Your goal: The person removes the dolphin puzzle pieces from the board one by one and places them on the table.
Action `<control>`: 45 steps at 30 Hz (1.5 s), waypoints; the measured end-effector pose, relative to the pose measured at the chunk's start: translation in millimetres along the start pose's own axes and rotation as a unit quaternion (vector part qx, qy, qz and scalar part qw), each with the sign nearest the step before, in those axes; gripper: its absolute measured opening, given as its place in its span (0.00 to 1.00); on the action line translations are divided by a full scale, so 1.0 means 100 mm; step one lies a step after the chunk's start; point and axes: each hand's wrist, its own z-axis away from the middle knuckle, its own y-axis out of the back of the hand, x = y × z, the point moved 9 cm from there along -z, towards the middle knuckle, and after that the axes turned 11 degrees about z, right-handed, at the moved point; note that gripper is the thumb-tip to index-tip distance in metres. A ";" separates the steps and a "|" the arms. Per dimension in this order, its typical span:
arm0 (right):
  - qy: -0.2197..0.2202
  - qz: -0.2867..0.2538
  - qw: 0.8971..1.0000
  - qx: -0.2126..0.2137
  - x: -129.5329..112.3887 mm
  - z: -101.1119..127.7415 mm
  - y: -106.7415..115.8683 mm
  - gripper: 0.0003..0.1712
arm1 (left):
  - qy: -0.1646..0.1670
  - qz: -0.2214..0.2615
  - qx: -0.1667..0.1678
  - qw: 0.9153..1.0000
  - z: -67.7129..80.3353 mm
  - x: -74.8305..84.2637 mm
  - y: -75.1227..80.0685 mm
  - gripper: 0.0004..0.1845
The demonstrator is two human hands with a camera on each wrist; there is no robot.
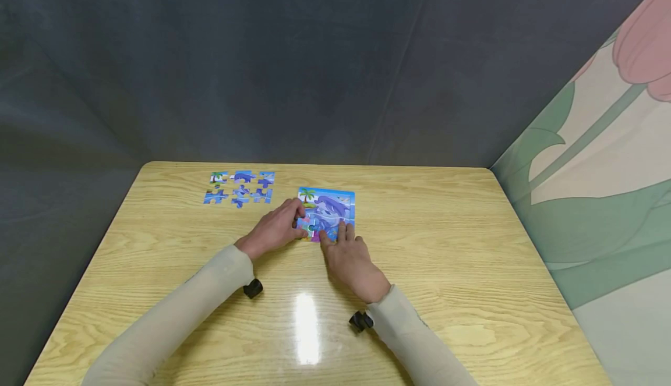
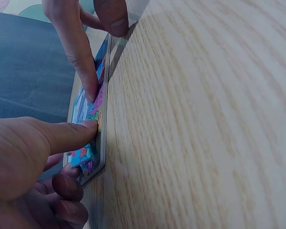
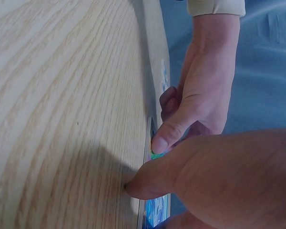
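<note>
One wooden table [image 1: 472, 293] carries everything I see. Near its far middle lies the puzzle board [image 1: 335, 202], my landmark. At the board's near left corner my left hand [image 1: 275, 230] pinches a puzzle piece [image 1: 313, 230], thumb and curled fingers closed on it. At the near edge my right hand [image 1: 351, 261] presses down, fingers straight and slightly apart. Loose pieces [image 1: 240, 187] sit left of the board.
</note>
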 end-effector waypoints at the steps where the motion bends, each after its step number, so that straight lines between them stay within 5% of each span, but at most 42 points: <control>1: 0.000 0.000 1.000 0.000 0.00 0.00 0.00 0.30 | -0.001 0.001 0.001 1.000 0.00 0.00 0.00 0.20; 8: 0.003 -0.007 1.000 -0.006 -0.01 -0.01 -0.02 0.29 | 0.000 0.011 0.001 1.000 -0.02 -0.03 -0.01 0.28; 24: -0.001 -0.015 1.000 0.008 0.00 -0.01 0.01 0.30 | -0.004 0.097 0.011 0.995 -0.04 -0.07 0.05 0.07; 45: -0.004 -0.008 1.000 0.017 0.00 0.01 0.03 0.29 | -0.016 0.110 0.006 0.994 0.08 -0.05 0.11 0.08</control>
